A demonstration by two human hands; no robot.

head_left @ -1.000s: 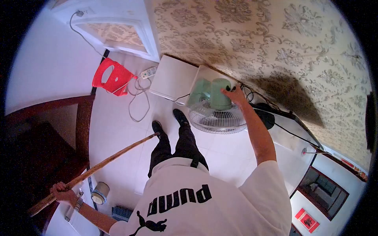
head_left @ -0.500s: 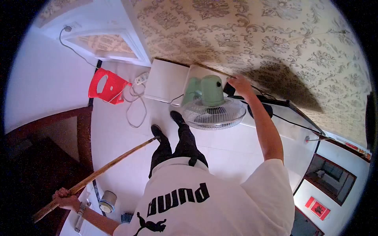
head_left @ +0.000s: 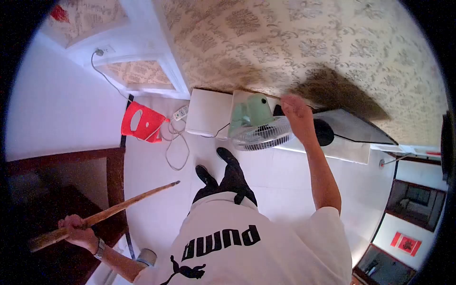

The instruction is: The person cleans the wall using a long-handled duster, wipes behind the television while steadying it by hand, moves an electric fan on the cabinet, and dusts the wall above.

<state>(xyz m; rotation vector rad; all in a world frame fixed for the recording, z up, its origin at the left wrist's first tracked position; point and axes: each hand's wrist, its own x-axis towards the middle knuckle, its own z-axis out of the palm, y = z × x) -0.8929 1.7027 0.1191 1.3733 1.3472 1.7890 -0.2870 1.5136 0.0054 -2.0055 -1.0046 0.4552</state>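
Note:
My left hand [head_left: 78, 232] is closed round a long wooden stick [head_left: 123, 205], whose narrow end points up toward my shoes. My right hand [head_left: 297, 111] is raised just right of a green fan [head_left: 260, 113] with a wire guard. That hand is smeared by motion; its fingers look curled, but whether anything is in them does not show. The fan sits on a low white cabinet [head_left: 238, 100]. Part of a small black object [head_left: 278, 110] shows between the fan and my right hand. A black flat panel [head_left: 349, 124] stands to the right, with a dark round shape [head_left: 324, 132] before it.
A red plastic stool [head_left: 151, 122] stands at the left, near a white power strip [head_left: 181, 113] and its looped cable [head_left: 177, 156] on the floor. A white box-like cabinet [head_left: 207, 114] adjoins the fan's place. Dark wooden furniture [head_left: 116, 180] stands at the lower left.
My right hand has moved slightly right and down, away from the black object by the fan. The stick's far end has dropped back from my shoe. The whole view has shifted a little.

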